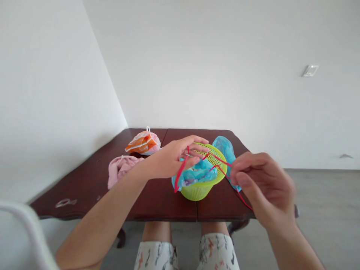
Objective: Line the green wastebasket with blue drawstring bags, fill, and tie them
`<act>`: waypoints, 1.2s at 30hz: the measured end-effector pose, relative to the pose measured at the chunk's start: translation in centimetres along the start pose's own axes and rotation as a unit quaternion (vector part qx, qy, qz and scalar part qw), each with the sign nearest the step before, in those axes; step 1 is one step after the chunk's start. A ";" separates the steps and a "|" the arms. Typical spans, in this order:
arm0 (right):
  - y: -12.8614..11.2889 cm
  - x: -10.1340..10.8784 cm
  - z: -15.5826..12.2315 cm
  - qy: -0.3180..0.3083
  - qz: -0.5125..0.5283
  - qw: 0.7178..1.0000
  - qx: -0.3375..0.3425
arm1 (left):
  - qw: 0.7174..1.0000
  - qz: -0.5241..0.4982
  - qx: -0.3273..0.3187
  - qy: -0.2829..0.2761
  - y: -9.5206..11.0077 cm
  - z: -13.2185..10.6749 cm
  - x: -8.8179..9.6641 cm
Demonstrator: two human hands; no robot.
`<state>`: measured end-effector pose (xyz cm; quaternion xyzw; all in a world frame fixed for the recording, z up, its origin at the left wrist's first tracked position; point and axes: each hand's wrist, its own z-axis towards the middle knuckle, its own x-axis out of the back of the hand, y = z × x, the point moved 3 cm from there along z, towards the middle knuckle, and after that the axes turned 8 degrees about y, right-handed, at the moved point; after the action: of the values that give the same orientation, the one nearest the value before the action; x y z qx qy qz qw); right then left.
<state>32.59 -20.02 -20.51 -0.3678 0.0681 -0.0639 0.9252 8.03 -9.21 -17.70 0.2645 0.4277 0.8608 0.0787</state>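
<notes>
My left hand (181,152) reaches over a yellow-green plastic basket (195,192), its fingers stretched out. A red string (180,174) loops around this hand near the thumb and hangs down on its near side. My right hand (264,185), to the right of the basket, pinches the string between thumb and fingers. Strands run from there across the basket rim, and one trails down to the right. Inside the basket lies a crumpled blue plastic bag (195,173), spilling over the left rim. What the bag holds I cannot make out.
Behind the basket to the right lies another blue plastic bag (223,147). An orange and white plastic bag (144,143) and a pink cloth (123,167) rest on the left of the dark wooden table (165,206). Walls rise behind and left.
</notes>
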 end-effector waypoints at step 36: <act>-5.5 -3.6 3.2 -0.077 -0.045 0.996 0.021 | 0.971 -0.181 0.066 0.142 0.2 -0.5 -4.7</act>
<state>29.25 -21.18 -14.12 -0.3544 -0.0211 -0.0782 0.9316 11.78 -11.38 -19.55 0.0625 0.5315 0.8306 0.1542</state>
